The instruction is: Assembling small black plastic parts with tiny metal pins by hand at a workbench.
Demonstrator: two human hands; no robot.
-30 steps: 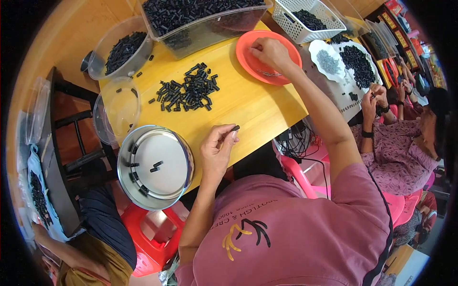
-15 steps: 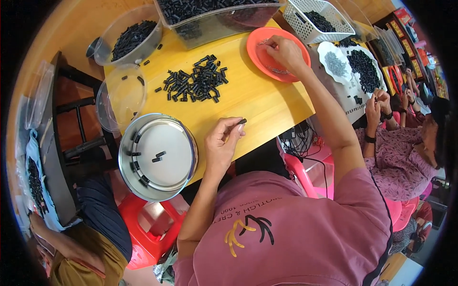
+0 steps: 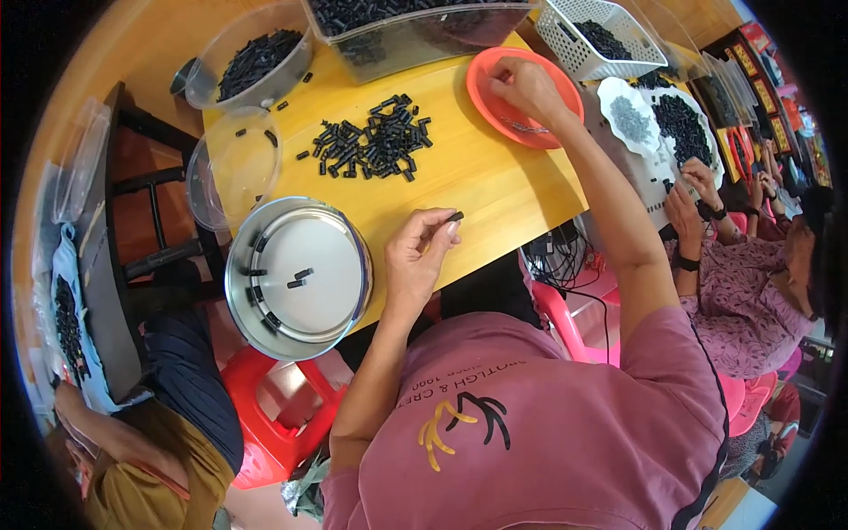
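Note:
My left hand [image 3: 422, 250] is closed near the table's front edge, pinching a small black cylindrical piece [image 3: 455, 216] between thumb and forefinger. Over the red plate [image 3: 481, 99] my right hand [image 3: 527, 88] has its fingertips drawn together; whether they hold anything is too small to make out. Small silvery metal parts [image 3: 523, 128] lie in that plate. A loose heap of black cylindrical pieces [image 3: 375, 141] lies on the yellow table [image 3: 495, 190], left of the plate. To the left of my left hand, a round metal tin [image 3: 331, 265] has several black pieces inside.
Clear bins of black pieces [image 3: 415, 53] [image 3: 265, 62] and a white basket [image 3: 583, 57] line the back. A clear lid [image 3: 212, 177] lies at left. Co-workers sit on both sides; the right one's hands [image 3: 693, 194] work beside a white tray [image 3: 658, 163]. A red stool [image 3: 265, 415] stands below the tin.
The whole view has shifted slightly, with the table things sitting a little right and higher. My left hand keeps its pinch on the black piece; my right hand stays over the red plate.

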